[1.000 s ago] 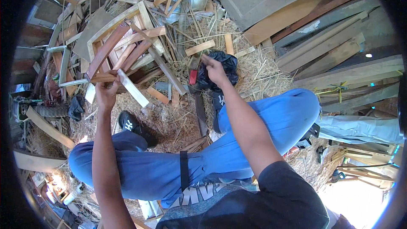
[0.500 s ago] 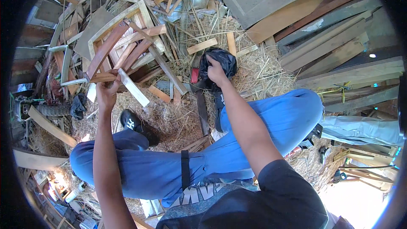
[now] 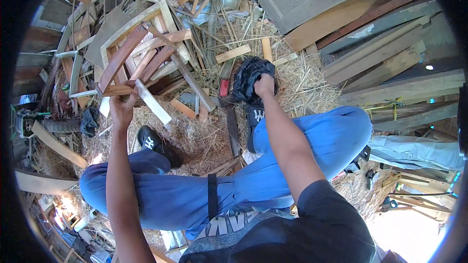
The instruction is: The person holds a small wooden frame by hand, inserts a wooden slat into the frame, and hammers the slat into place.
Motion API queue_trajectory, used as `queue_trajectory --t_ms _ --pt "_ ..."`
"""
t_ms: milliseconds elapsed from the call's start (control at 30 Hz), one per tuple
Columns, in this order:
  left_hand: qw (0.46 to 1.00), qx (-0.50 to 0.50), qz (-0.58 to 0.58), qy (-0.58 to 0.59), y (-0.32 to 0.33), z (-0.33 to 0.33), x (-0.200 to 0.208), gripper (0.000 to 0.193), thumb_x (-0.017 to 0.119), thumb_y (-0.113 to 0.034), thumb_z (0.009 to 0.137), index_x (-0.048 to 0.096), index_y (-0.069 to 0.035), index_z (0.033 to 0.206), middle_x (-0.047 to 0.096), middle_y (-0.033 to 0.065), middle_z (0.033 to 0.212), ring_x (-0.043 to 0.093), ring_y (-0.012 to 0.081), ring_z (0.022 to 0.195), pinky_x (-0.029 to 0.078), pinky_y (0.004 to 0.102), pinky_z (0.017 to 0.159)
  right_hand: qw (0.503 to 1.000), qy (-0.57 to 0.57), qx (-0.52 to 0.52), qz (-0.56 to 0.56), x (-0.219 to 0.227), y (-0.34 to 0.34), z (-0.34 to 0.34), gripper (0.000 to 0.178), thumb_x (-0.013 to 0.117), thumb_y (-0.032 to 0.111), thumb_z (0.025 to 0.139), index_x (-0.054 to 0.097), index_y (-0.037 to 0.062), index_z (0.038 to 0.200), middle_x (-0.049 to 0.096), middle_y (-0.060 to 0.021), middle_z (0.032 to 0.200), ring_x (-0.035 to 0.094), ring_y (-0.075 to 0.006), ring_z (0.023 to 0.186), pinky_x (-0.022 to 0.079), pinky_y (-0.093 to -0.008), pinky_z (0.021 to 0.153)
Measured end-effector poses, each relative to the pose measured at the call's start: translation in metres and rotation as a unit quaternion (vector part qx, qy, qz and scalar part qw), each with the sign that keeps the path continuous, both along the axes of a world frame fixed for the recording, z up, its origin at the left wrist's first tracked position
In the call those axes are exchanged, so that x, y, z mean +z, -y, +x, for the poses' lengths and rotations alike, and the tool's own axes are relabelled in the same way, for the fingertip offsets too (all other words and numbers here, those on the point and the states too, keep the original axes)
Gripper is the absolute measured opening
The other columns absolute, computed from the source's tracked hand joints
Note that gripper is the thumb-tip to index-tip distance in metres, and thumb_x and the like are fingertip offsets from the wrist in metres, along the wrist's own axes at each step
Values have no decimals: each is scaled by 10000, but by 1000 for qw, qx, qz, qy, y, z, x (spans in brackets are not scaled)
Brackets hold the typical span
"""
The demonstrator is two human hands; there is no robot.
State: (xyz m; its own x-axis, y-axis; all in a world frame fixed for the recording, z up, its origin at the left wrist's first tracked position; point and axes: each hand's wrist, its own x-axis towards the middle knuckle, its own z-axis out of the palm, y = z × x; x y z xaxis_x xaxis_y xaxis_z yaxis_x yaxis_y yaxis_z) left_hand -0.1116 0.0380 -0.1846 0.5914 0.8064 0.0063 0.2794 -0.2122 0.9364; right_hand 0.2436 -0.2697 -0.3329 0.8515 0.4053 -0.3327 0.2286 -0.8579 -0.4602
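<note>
My left hand (image 3: 122, 104) grips a crossbar of a reddish-brown wooden chair frame (image 3: 127, 53) that lies tilted in the scrap pile ahead of me. A pale loose slat (image 3: 152, 101) sticks out just right of that hand. My right hand (image 3: 264, 85) is closed on a black plastic bag (image 3: 248, 75) resting on the straw. My legs in blue trousers and black shoes are spread below both arms.
Straw (image 3: 195, 136) covers the ground between my feet. Broken wooden slats and frames (image 3: 185, 0) are heaped at the back. Long planks and grey boards (image 3: 375, 53) lie at the right. A saw with a red handle (image 3: 225, 102) lies beside the bag. A tyre (image 3: 61, 126) sits far left.
My right hand has gathered the black bag and pulled it slightly toward the right. My left hand keeps its hold on the chair frame, almost unmoved.
</note>
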Motion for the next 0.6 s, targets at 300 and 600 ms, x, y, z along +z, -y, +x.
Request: queue_trajectory --t_ms 300,600 --pt "1000 -13 -20 -7 1 6 -3 182 725 -56 916 669 13 1074 676 29 1015 611 118 958 479 290 882 990 46 24 -133 -15 3 -7 269 479 88 967 734 29 1026 691 -188 1151 651 -383 1109 547 -461 943" --pt "999 -10 -38 25 6 16 1 169 704 -45 914 670 29 1062 676 45 996 615 126 933 486 303 872 991 47 -41 -118 -3 4 10 283 478 101 971 737 -9 996 717 -236 1095 700 -406 1026 567 -498 888"
